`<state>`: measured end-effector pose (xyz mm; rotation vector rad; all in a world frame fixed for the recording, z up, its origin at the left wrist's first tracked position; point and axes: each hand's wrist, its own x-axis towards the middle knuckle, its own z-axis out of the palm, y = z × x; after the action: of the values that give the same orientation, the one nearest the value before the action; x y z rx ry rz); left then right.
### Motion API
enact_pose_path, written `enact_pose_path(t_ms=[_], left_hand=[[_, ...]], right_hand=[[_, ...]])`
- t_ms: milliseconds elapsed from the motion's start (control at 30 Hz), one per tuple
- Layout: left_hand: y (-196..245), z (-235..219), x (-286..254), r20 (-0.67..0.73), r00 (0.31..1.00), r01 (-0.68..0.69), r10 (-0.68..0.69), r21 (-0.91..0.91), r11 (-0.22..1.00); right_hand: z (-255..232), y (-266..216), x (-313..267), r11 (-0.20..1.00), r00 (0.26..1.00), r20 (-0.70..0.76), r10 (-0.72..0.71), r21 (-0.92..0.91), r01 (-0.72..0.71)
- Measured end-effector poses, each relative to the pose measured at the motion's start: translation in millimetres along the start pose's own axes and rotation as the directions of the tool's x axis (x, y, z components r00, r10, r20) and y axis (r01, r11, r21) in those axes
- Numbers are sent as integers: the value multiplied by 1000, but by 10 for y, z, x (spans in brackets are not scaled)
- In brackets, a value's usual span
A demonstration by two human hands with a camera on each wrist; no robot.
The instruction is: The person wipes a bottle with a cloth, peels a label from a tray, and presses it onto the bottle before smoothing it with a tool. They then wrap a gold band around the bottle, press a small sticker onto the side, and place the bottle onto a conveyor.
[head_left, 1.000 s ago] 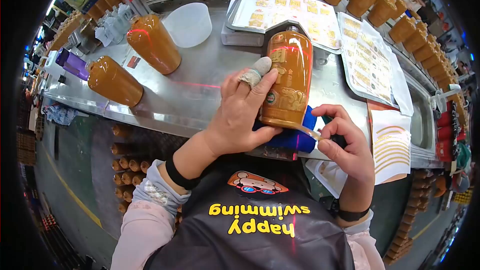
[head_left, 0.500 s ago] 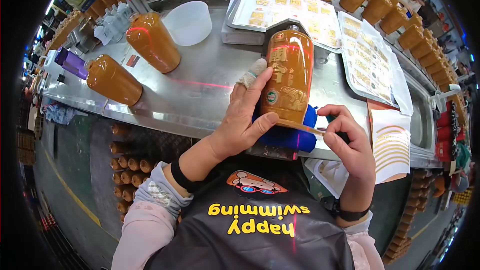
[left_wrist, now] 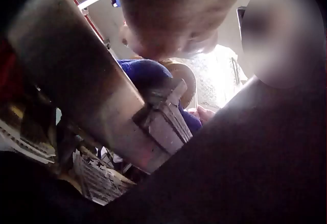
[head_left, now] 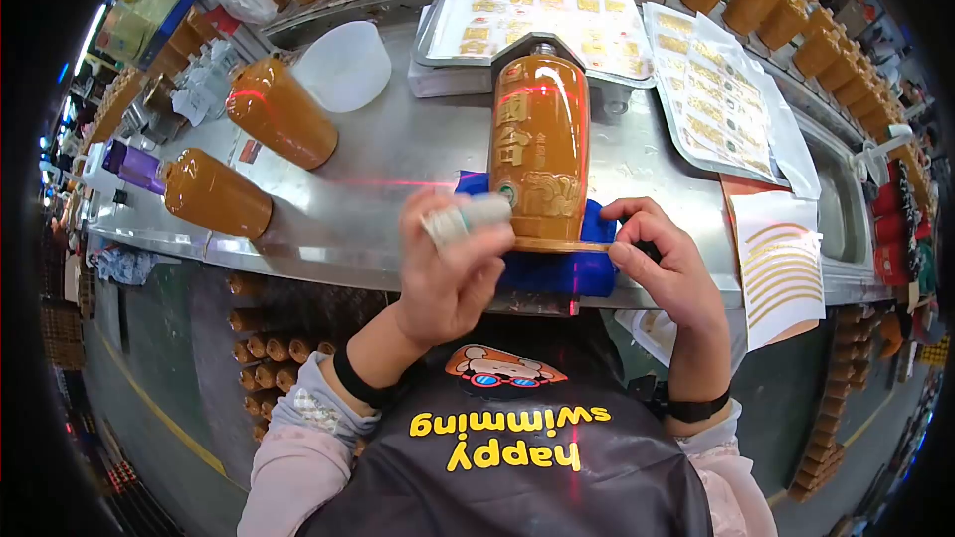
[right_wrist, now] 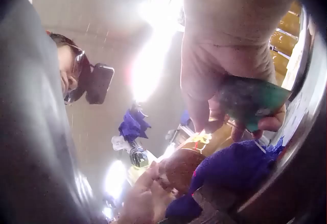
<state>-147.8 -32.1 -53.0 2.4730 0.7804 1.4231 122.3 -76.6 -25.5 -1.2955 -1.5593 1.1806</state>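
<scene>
An amber-brown bottle point(head_left: 542, 139) with raised gold characters lies in front of me, base toward me, on a blue cloth point(head_left: 595, 273). A narrow gold strip point(head_left: 562, 246) runs across its lower edge. My right hand point(head_left: 671, 268) pinches the strip's right end between thumb and index finger. In the right wrist view a dark green piece point(right_wrist: 253, 101) lies against that hand's fingers. My left hand point(head_left: 448, 268), blurred by motion, has bent fingers at the bottle's lower left edge. A pale cover point(head_left: 468, 221) wraps one of its fingers.
Two similar bottles point(head_left: 284, 114) lie on the steel table at left, near a translucent bowl point(head_left: 343, 65). Trays of gold decal sheets point(head_left: 542, 20) stand behind the bottle and at right. A white sheet of curved gold strips point(head_left: 781, 278) lies at the right edge. More bottles line the back.
My left hand has come off the bottle's side and drawn back toward its lower left edge. The strip now lies straighter across the base. The right hand keeps its pinch.
</scene>
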Motion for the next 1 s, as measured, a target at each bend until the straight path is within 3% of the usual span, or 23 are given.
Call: enact_pose_path(t_ms=[33, 67, 167, 400, 500, 533, 633, 667, 767, 900, 1000], left_hand=[[14, -27, -33, 32, 988, -157, 154, 140, 978], [74, 8, -62, 22, 986, -164, 162, 173, 971], [34, -13, 10, 109, 937, -348, 331, 249, 904], [23, 9, 257, 228, 832, -549, 505, 216, 807], [91, 114, 344, 237, 829, -549, 507, 167, 819], [104, 111, 333, 325, 811, -561, 487, 192, 806], [67, 256, 365, 160, 961, -265, 226, 294, 918], [93, 187, 369, 183, 980, -122, 80, 232, 965], [6, 182, 197, 102, 995, -15, 6, 83, 996], [11, 123, 150, 78, 997, -12, 8, 58, 998], [9, 46, 3, 98, 987, -135, 129, 63, 989]], right_hand=[[-1, 26, -3, 1000, 1000, -3, -5, 1, 5], [-4, 56, 1, 1000, 1000, -3, -10, 1, 10], [-1, 55, 8, 1000, 1000, -15, -3, 23, 3], [-11, 114, 4, 999, 999, -22, -45, 17, 46], [-2, 113, 7, 998, 999, -27, -37, 43, 38], [-2, 119, 8, 998, 998, -23, -51, 35, 52], [-12, 129, 4, 997, 997, -20, -72, 19, 73], [-15, 92, -2, 998, 998, -20, -65, 19, 66], [-28, 6, -13, 999, 1000, 2, -23, 40, 22], [-59, -39, -38, 998, 998, 24, -50, 49, 49], [-107, -13, -59, 997, 998, 17, -68, 33, 68]])
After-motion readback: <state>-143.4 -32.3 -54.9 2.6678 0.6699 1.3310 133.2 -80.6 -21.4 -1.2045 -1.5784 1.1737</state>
